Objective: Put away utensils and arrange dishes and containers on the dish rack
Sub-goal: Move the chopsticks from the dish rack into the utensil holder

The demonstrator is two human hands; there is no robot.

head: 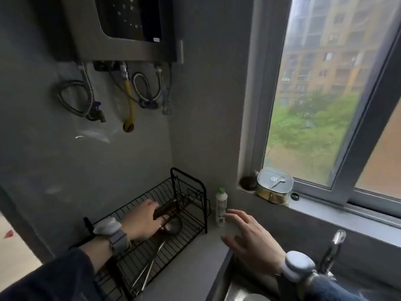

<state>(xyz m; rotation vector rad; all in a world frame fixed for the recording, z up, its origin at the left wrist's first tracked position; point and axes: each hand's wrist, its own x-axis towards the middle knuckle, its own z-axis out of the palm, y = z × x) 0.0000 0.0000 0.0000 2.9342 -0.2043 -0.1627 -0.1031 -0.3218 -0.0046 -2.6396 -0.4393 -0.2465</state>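
Your left hand (144, 222) is curled round the dark, flat wooden-looking handle (166, 208) of a utensil, holding it low over the black wire dish rack (191, 222) in the corner of the grey counter; what is at the handle's far end is hidden by the rack's upright end frame. Just beneath your fingers a metal ladle (172, 224) lies on the rack wires, bowl up towards the corner, its long thin shaft running back towards you beside other slender metal handles.

Expect the held piece to be stiff and fairly light, with most weight away from your grip, so hold it near the middle of the handle to stop it tipping. The ladle looks smooth and probably slippery if wet; take it by the shaft close to the bowl, where it balances.

Your right hand (251, 240) hovers with fingers spread and holds nothing, near the white plastic squeeze bottle with a green cap (221, 206) standing beside the rack. On the window sill beyond sits a lidded clear container (274, 185).
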